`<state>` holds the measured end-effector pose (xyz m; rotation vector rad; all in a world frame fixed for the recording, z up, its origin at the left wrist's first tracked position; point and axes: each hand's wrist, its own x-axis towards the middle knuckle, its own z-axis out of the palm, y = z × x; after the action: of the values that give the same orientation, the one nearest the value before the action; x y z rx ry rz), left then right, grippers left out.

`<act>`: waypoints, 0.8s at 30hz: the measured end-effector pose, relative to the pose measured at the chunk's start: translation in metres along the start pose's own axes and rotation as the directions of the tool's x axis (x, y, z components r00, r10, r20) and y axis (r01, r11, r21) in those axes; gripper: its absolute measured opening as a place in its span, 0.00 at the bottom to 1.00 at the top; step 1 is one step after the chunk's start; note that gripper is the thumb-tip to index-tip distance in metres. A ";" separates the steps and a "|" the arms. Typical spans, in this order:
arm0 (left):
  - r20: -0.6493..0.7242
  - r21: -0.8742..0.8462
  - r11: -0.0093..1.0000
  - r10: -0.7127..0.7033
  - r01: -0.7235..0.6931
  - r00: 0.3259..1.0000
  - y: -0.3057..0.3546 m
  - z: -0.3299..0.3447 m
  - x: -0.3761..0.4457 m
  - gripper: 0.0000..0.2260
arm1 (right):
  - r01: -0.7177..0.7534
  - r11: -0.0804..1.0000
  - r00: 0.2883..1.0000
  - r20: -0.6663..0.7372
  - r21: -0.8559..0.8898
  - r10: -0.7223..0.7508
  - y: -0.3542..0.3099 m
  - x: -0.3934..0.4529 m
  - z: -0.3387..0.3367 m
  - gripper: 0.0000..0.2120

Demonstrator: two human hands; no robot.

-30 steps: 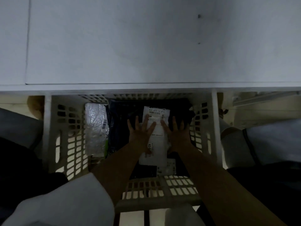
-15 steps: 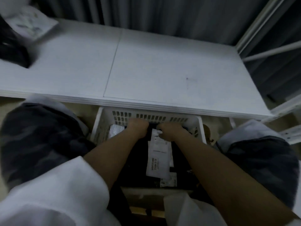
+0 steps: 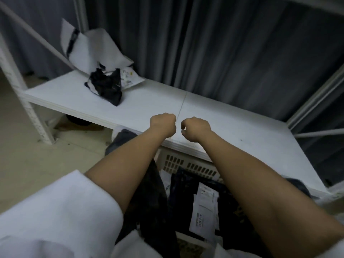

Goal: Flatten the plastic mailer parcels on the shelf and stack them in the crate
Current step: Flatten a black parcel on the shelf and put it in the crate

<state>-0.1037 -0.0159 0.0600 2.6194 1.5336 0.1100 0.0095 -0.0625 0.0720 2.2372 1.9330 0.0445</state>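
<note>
Mailer parcels lie in two places: a small heap at the far left corner of the shelf [image 3: 141,108], and a stack inside the crate [image 3: 188,165] that sits under the shelf's front edge. Grey pleated curtains [image 3: 214,43] hang behind the whole width, with white metal uprights [image 3: 28,107] framing the shelf on the left and a pale beige floor [image 3: 46,155] below. The shelf is a broad, flat, matte white board with a thin seam running front to back near its middle. The crate is cream plastic with slotted walls; in it lies a glossy black mailer [image 3: 178,198], mostly flat, topped by a white shipping label [image 3: 204,211]. On the shelf, a large white mailer [image 3: 93,51] stands crumpled and upright, a wrinkled black mailer [image 3: 106,86] sits in front of it, and a flat white printed one [image 3: 130,79] lies just beside. Above the shelf's front edge, the left hand [image 3: 163,124] is curled into a fist with nothing in it; the right hand [image 3: 195,128] has fingers loosely curled, also holding nothing. White sleeves [image 3: 61,211] cover the upper arms.
</note>
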 end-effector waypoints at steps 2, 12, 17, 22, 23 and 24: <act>-0.038 -0.058 0.997 -0.048 0.046 0.998 -0.025 -0.013 -0.002 0.10 | 0.011 1.000 0.998 -0.066 -0.011 -0.012 -0.018 0.010 -0.018 0.12; -0.112 -0.247 0.940 -0.269 0.235 0.957 -0.166 -0.036 0.017 0.09 | 0.169 0.985 0.982 -0.088 0.029 -0.166 -0.108 0.093 -0.062 0.14; -0.155 -0.305 0.902 -0.364 0.306 0.918 -0.222 -0.030 0.051 0.13 | 0.201 0.964 0.978 -0.086 0.177 -0.188 -0.142 0.157 -0.052 0.19; -0.217 -0.355 0.866 -0.442 0.351 0.870 -0.256 -0.015 0.095 0.16 | 0.116 0.821 0.992 -0.100 0.558 -0.072 -0.174 0.229 -0.036 0.29; -0.226 -0.351 0.865 -0.449 0.358 0.864 -0.262 -0.010 0.104 0.16 | 0.078 0.744 0.996 -0.078 0.663 -0.035 -0.180 0.244 -0.033 0.32; -0.234 -0.343 0.867 -0.451 0.361 0.861 -0.265 -0.006 0.111 0.16 | 0.028 0.656 0.999 -0.044 0.754 0.008 -0.185 0.256 -0.032 0.34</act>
<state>-0.2795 0.2105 0.0337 2.0659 1.9672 0.6789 -0.1371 0.2178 0.0492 2.6939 2.2625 -0.9008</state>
